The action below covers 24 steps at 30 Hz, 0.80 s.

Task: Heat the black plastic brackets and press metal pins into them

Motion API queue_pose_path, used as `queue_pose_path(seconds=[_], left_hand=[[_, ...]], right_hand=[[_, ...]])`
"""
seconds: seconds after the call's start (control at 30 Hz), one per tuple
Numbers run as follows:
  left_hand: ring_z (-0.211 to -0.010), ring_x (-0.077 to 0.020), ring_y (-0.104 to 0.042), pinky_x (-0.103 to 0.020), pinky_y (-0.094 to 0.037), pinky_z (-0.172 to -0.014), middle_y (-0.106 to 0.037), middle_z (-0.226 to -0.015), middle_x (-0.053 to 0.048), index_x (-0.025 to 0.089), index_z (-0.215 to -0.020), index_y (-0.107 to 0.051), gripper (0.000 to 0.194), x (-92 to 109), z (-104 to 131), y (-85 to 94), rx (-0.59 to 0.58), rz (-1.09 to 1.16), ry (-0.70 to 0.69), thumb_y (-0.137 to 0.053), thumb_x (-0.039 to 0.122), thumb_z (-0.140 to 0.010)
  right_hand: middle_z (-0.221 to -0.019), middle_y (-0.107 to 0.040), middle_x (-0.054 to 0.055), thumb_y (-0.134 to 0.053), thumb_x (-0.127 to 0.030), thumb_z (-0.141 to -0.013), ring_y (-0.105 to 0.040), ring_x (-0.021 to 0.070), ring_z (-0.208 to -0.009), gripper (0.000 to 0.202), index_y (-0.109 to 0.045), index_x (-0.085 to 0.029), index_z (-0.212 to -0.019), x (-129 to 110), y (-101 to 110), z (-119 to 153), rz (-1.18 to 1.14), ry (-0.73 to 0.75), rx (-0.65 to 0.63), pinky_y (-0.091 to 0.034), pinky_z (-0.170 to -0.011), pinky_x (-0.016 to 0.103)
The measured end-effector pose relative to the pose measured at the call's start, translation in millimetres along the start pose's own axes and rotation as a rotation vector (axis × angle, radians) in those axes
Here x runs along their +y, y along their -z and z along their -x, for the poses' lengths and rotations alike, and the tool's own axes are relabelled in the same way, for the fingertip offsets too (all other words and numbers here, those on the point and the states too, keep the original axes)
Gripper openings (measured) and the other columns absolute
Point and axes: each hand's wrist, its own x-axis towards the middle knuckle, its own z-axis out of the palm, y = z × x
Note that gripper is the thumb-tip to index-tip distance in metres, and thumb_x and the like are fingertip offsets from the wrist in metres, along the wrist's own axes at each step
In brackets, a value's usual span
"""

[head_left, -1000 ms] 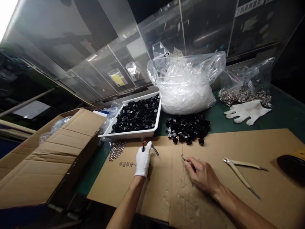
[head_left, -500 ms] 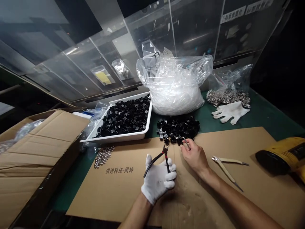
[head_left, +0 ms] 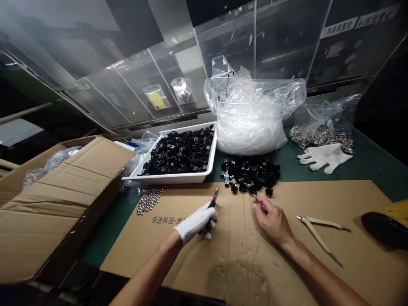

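My left hand (head_left: 198, 223), in a white glove, is closed around a pair of pliers (head_left: 214, 199) with black-and-red handles; their tip points up and away over the cardboard. My bare right hand (head_left: 273, 220) pinches a slim metal tool (head_left: 259, 202), whose exact kind I cannot make out. Its end is close to the near edge of a heap of small black plastic parts (head_left: 250, 174). Left of the pliers, several small shiny metal pieces (head_left: 150, 200) lie on the cardboard sheet (head_left: 191, 267).
A white tray (head_left: 168, 180) of black parts stands behind. Beyond the heap sits a big clear bag (head_left: 250, 123). At right are a bag of metal pieces (head_left: 321, 136), a white glove (head_left: 327, 158), cream-handled cutters (head_left: 318, 238) and a yellow-and-black tool (head_left: 387, 225). An open carton (head_left: 63, 204) is at left.
My left hand has turned the pliers and moved left, away from the heap; their handles look closer together. My right hand still holds the metal tool near the heap. The camera view has shifted left.
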Motion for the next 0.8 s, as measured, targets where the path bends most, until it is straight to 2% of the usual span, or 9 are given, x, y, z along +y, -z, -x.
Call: queue_pose_path(seconds=[0.03,0.1,0.2,0.47,0.7,0.8], left_hand=[[-0.086,-0.0281,-0.067,-0.044,-0.057,-0.078,-0.068,-0.091,-0.01,0.022,-0.129,-0.057,0.049,3,-5,6.4,0.149,-0.256,-0.043,-0.05,0.036,-0.083],[-0.104,-0.0349,-0.066,-0.048,-0.052,-0.09,-0.068,-0.108,-0.017,0.022,-0.128,-0.06,0.049,10,-15,15.5,0.342,-0.556,-0.097,-0.055,0.035,-0.082],[-0.119,-0.0452,-0.058,-0.055,-0.045,-0.097,-0.063,-0.122,-0.023,0.02,-0.128,-0.062,0.054,18,-27,19.5,0.452,-0.729,-0.112,-0.063,0.035,-0.076],[-0.114,-0.0419,-0.059,-0.05,-0.048,-0.093,-0.062,-0.117,-0.021,0.017,-0.128,-0.063,0.053,24,-47,18.1,0.517,-1.034,-0.144,-0.061,0.034,-0.077],[-0.112,-0.0401,-0.061,-0.047,-0.049,-0.091,-0.064,-0.117,-0.021,0.018,-0.129,-0.063,0.054,27,-55,13.2,0.507,-1.089,-0.152,-0.061,0.034,-0.078],[-0.114,-0.04,-0.061,-0.047,-0.049,-0.092,-0.065,-0.117,-0.02,0.019,-0.122,-0.066,0.045,28,-59,8.4,0.492,-1.068,-0.169,-0.062,0.034,-0.079]], right_hand=[[-0.084,-0.068,0.0,-0.057,-0.047,-0.104,-0.063,0.0128,-0.065,0.032,-0.067,-0.017,-0.11,0,0,0,-0.003,0.001,0.0,-0.057,-0.066,0.03],[-0.085,-0.069,0.001,-0.057,-0.048,-0.103,-0.064,0.0132,-0.066,0.033,-0.067,-0.017,-0.11,0,0,0,-0.009,0.006,-0.002,-0.057,-0.067,0.031],[-0.084,-0.068,0.001,-0.057,-0.048,-0.103,-0.064,0.0134,-0.067,0.034,-0.067,-0.017,-0.109,1,0,1,-0.02,0.015,-0.008,-0.057,-0.067,0.031],[-0.082,-0.068,0.0,-0.056,-0.048,-0.104,-0.064,0.0136,-0.066,0.034,-0.067,-0.017,-0.111,2,1,1,-0.054,0.025,-0.016,-0.057,-0.067,0.031],[-0.083,-0.07,0.002,-0.055,-0.048,-0.104,-0.066,0.0141,-0.067,0.035,-0.068,-0.017,-0.111,1,1,1,-0.047,0.032,-0.033,-0.057,-0.068,0.031],[-0.083,-0.071,0.002,-0.055,-0.048,-0.104,-0.067,0.0147,-0.068,0.034,-0.069,-0.017,-0.11,1,2,0,-0.033,0.038,-0.037,-0.057,-0.068,0.032]])
